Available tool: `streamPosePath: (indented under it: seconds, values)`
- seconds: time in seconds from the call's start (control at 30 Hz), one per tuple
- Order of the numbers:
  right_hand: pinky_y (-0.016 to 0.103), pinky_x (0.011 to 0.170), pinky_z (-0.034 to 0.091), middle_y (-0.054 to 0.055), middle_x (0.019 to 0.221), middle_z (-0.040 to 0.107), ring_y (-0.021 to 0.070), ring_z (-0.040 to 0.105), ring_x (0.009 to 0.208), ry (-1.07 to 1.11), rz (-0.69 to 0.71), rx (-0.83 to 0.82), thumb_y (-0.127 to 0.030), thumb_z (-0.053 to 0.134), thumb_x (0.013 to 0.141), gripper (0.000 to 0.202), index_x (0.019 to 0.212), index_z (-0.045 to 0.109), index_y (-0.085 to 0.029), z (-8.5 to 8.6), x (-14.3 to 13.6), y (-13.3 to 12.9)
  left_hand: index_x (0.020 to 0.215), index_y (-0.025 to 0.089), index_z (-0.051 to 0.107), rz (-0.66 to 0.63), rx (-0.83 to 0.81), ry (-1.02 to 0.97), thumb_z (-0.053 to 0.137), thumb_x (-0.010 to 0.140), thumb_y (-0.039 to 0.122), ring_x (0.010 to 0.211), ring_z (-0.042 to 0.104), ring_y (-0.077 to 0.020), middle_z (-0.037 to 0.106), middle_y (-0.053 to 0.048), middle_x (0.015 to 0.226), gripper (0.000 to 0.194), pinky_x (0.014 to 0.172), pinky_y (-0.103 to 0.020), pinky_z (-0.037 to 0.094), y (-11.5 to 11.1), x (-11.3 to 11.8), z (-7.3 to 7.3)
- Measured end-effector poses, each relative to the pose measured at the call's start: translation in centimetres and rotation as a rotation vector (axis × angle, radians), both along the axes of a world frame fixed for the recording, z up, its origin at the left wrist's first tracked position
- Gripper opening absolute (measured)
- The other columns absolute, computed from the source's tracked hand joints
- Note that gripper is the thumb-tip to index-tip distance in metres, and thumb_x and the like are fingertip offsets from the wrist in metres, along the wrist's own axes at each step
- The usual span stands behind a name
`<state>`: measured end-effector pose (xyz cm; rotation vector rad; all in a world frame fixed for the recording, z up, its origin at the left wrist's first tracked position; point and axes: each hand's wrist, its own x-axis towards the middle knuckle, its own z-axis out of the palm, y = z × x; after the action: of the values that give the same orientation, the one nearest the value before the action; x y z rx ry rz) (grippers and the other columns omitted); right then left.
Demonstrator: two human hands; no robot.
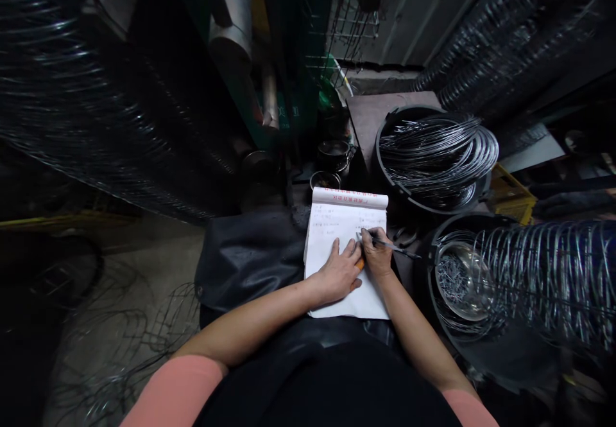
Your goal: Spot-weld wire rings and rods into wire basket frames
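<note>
Well, farthest left of the grip, stacked metal wirework sits in the gloom, and nearer, loose bent wires lie tangled on the floor. Next comes a black leather-like sheet, just beyond the left forearm. The person's left hand lies palm down with fingers spread, gripping nothing, an orange wrap on one finger. Beneath both hands is a white notepad, a red-printed strip along its far edge, handwriting on the page beyond the left fingers. Just beside those fingers, the right hand is closed around a black pen, its tail pointing off rightward; I can't tell whether the tip touches paper. Beyond and right of that grip stands a black tub heaped with coiled wire. Right of the right forearm, a clear bowl holds short metal pieces, with a row of wire loops farther right.
</note>
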<state>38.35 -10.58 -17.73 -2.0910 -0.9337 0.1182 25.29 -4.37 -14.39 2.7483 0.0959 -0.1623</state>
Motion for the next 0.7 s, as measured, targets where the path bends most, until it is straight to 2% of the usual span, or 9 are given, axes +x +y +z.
streamPosePath:
  seconds: [0.37,0.7]
  values:
    - [0.026,0.057,0.041,0.0,0.057,0.055,0.0135,0.05,0.053,-0.03,-0.056,-0.001,-0.047,0.049,0.081,0.031,0.065,0.048,-0.02,0.12,-0.1,0.07,0.124,0.008,0.047,-0.005,0.007,-0.011,0.045,0.083,0.039,0.13,0.025,-0.0369,0.038,-0.022,0.137,0.051,0.098,-0.063,0.021,0.09,-0.02,0.0]
    - [0.026,0.056,0.041,-0.001,0.057,0.054,0.0128,0.049,0.052,0.001,-0.01,0.006,-0.043,0.049,0.081,0.028,0.065,0.047,-0.02,0.17,-0.08,0.0,0.12,0.009,0.051,-0.012,-0.005,-0.003,0.046,0.083,0.037,0.129,0.026,-0.0373,0.038,-0.021,0.137,0.047,0.098,-0.064,0.022,0.15,0.07,0.22]
